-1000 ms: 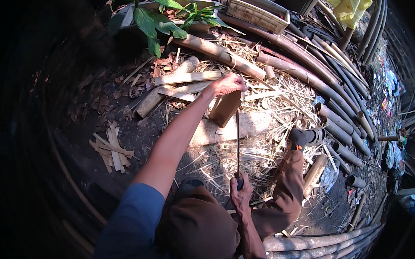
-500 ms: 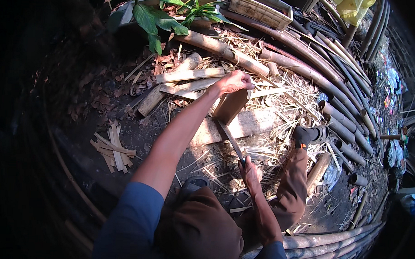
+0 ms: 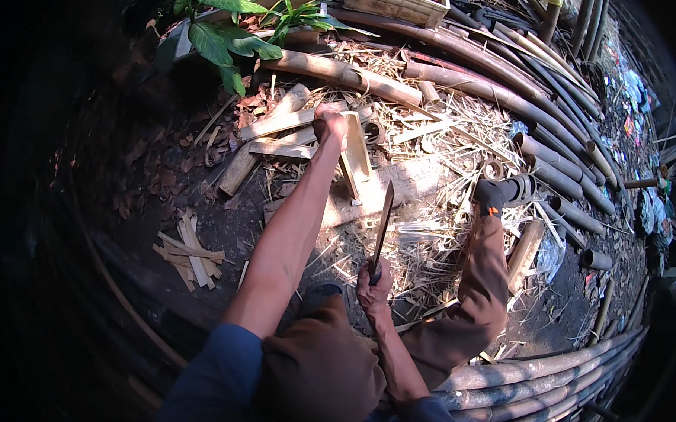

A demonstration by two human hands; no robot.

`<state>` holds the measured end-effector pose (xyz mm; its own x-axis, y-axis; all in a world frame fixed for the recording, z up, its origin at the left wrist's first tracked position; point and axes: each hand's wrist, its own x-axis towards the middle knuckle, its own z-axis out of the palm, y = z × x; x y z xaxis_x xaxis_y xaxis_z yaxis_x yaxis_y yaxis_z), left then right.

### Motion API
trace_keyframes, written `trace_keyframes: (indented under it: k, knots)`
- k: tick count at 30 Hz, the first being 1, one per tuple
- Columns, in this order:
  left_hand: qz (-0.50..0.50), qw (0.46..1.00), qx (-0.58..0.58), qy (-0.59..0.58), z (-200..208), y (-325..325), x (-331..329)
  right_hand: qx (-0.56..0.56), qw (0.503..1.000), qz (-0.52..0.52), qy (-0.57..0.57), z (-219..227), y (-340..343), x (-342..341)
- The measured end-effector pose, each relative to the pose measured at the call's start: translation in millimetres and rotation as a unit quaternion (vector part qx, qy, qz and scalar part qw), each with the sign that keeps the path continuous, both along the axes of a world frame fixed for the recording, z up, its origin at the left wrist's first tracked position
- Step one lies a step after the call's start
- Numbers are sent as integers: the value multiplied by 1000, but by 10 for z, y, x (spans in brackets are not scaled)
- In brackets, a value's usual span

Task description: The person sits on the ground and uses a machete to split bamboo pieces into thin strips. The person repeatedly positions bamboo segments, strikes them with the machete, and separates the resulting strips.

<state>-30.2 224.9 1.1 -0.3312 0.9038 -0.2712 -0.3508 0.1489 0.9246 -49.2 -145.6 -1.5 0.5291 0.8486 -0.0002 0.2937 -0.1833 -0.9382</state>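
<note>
My left hand (image 3: 331,126) is closed round the upper end of a split piece of bamboo (image 3: 361,150). Its pale hollow inner side shows, and it stands tilted with its lower end at a thick wooden block (image 3: 406,189). In my right hand (image 3: 374,281) is the handle of a long-bladed knife (image 3: 383,226), its blade pointing up and away, apart from the bamboo. Pale split strips (image 3: 283,147) lie beside my left hand.
A small pile of bamboo strips (image 3: 193,254) lies at left. Bamboo poles (image 3: 483,93) stretch along the far right, and more poles (image 3: 526,377) lie near right. Shavings (image 3: 445,140) litter the ground. My outstretched leg (image 3: 480,290) is at right; a leafy plant (image 3: 217,43) grows far left.
The knife has come away from the bamboo's lower end and swung more upright, nearer to me. My left hand has moved left, turning the bamboo so its pale inner side shows.
</note>
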Motion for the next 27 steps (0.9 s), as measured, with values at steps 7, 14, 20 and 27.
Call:
trace_keyframes:
  k: [7, 14, 20, 27]
  knots:
    - [-110, 971, 60, 202, 193, -107, -27, -190, 923, -9, 335, -404, 133, 324]
    - [-106, 958, -33, 266, 70, -317, -437, -146, 985, -43, 85, -265, -212, 159]
    - [-44, 993, -2, 110, -325, -77, -1041, -59, 996, -5, -60, -792, 17, -28]
    - [-473, 861, 134, 134, 310, -1267, -626, -210, 978, 10, 9, -832, -98, 433]
